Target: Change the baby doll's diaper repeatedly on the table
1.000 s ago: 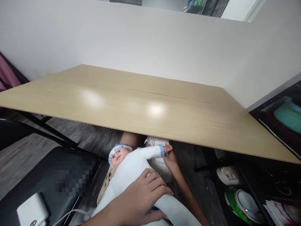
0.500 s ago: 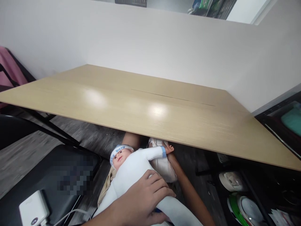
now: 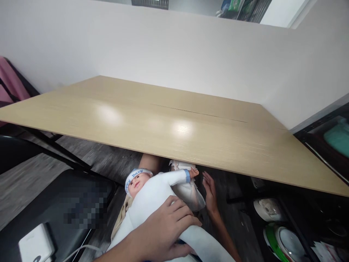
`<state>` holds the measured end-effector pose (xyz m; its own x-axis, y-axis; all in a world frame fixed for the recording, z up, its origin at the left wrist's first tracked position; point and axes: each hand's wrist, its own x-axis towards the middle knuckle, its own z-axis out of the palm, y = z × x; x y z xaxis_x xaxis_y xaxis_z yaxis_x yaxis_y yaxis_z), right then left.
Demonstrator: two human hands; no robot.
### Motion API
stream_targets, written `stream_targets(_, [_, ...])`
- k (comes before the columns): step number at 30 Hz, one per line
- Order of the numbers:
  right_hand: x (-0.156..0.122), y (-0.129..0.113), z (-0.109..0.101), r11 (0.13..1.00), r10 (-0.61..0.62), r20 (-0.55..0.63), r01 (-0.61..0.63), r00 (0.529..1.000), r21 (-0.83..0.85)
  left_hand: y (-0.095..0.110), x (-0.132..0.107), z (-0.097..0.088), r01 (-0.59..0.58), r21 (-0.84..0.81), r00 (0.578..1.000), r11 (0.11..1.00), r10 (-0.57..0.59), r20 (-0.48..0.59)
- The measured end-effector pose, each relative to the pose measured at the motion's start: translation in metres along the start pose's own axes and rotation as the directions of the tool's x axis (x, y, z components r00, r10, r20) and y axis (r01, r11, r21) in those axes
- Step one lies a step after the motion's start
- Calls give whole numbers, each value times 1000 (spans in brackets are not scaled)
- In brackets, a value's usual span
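A baby doll (image 3: 154, 193) in white clothes with blue cuffs and a white-and-blue printed cap lies across my lap. My left hand (image 3: 174, 225) lies over the doll's lower body, fingers curled round it and thumb underneath. Off to the doll's right, my right hand (image 3: 209, 193) is open with nothing in it, fingers stretched upward below the table edge. Between that hand and the doll sits a white, crinkled, plastic-like bundle (image 3: 188, 194) on my leg; what it holds I cannot make out. The doll's raised hand (image 3: 193, 172) is near the table's underside.
A light wood table (image 3: 131, 109) spans the view in front of a white wall. At left stands a black chair (image 3: 51, 196) carrying a white power bank (image 3: 36, 243) with a cable. A dark shelf on the right holds a white bowl-like item (image 3: 268, 210) and a green-rimmed one (image 3: 272, 236).
My right hand has come out from beside the white bundle, moving right and opening. My left hand stays on the doll.
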<state>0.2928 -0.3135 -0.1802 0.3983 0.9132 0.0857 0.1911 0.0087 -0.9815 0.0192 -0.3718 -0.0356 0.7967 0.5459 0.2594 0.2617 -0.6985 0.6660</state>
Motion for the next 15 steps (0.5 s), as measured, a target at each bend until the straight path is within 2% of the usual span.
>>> stream_targets(2, [-16, -22, -18, 989, -131, -23, 129, 991, -69, 0, 0, -1, -13, 18, 1000, 1000, 13, 17])
stream_targets(3, [-22, -37, -23, 954, -256, -5, 252, 967, -165, 0, 1, -1, -27, 28, 999, 999, 26, 28])
stream_targets(5, [-30, -70, -26, 800, -488, 114, 496, 865, -337, 1, 1, -2, -60, 45, 997, 997, 58, 42])
stream_targets(7, [-30, -100, -16, 658, -573, 327, 660, 752, -363, 3, 1, -3, -77, 49, 996, 996, 75, 38])
stream_targets(9, [-24, -121, 2, 573, -514, 579, 756, 633, -317, 5, -1, -5, -85, 53, 996, 995, 84, 16])
stream_targets(11, [-15, -133, 25, 518, -381, 762, 803, 524, -294, 6, -4, -7, -98, 62, 995, 993, 98, -6])
stream_targets(13, [-7, -138, 48, 471, -256, 842, 821, 476, -321, 7, -7, -12, -116, 67, 993, 991, 118, -13])
stream_targets(15, [-4, -143, 68, 424, -181, 866, 832, 466, -359, 8, -11, -17, -132, 66, 991, 989, 133, -10])
